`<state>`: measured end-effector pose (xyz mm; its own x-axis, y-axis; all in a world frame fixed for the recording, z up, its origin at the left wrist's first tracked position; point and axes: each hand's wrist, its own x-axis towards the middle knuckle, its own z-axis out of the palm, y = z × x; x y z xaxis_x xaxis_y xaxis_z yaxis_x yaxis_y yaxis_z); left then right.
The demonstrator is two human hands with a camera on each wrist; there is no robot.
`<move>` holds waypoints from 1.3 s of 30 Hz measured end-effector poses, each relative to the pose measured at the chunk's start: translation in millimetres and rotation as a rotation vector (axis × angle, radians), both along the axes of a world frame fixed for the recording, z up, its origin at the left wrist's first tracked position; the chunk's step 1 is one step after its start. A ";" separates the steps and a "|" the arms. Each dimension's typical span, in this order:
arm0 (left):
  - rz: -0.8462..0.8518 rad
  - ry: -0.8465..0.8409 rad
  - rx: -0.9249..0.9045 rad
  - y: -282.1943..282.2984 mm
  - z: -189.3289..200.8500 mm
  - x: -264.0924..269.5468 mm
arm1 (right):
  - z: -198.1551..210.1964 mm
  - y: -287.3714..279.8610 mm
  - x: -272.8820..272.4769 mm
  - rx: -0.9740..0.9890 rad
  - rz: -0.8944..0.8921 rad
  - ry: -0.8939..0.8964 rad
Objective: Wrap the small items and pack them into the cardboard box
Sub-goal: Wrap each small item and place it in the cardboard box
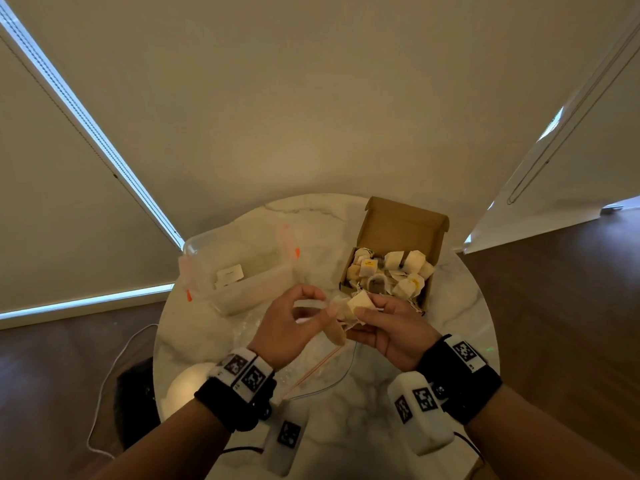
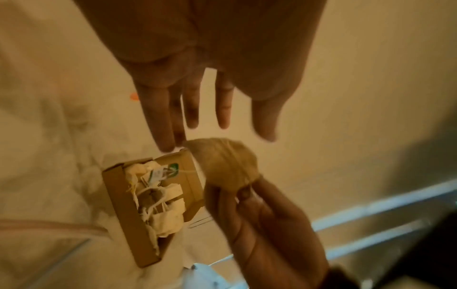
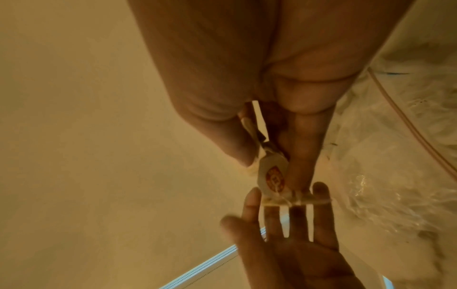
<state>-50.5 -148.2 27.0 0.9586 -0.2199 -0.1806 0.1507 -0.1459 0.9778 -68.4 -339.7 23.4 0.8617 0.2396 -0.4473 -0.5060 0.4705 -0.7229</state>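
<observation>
Right hand (image 1: pixel 391 329): thumb and fingers pinch a tea bag (image 1: pixel 360 303), held above the table (image 1: pixel 460 306) | Left hand (image 1: pixel 294 320): fingers straight and spread, tips at the tea bag | Cardboard box (image 1: pixel 398 233): open on the table's far right, holds wrapped tea bags (image 1: pixel 405 268) | Clear plastic container (image 1: pixel 239 271): left of the box.

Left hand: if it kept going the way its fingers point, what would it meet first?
Probably the tea bag held by the right hand, just beyond the left hand fingertips; the open box lies past it. Depth is unclear.
</observation>
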 end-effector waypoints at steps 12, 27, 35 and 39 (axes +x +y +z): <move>-0.078 -0.481 0.215 0.3 1.7 -4.1 | 8.8 10.9 6.7 0.075 -0.068 0.008; 0.158 0.290 -0.150 4.3 9.7 19.9 | 12.9 1.7 8.6 0.136 -0.141 0.113; 0.122 0.302 -0.097 2.7 19.1 30.3 | 14.5 0.3 17.2 -0.034 -0.230 0.181; 0.052 0.286 -0.059 -0.7 26.7 34.8 | 10.3 -2.9 20.2 -0.232 -0.195 0.107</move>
<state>-15.7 -148.9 53.7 0.8811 -0.1898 -0.4333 0.4270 -0.0747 0.9011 -48.1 -342.6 33.7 0.8265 -0.0443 -0.5613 -0.5017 0.3944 -0.7699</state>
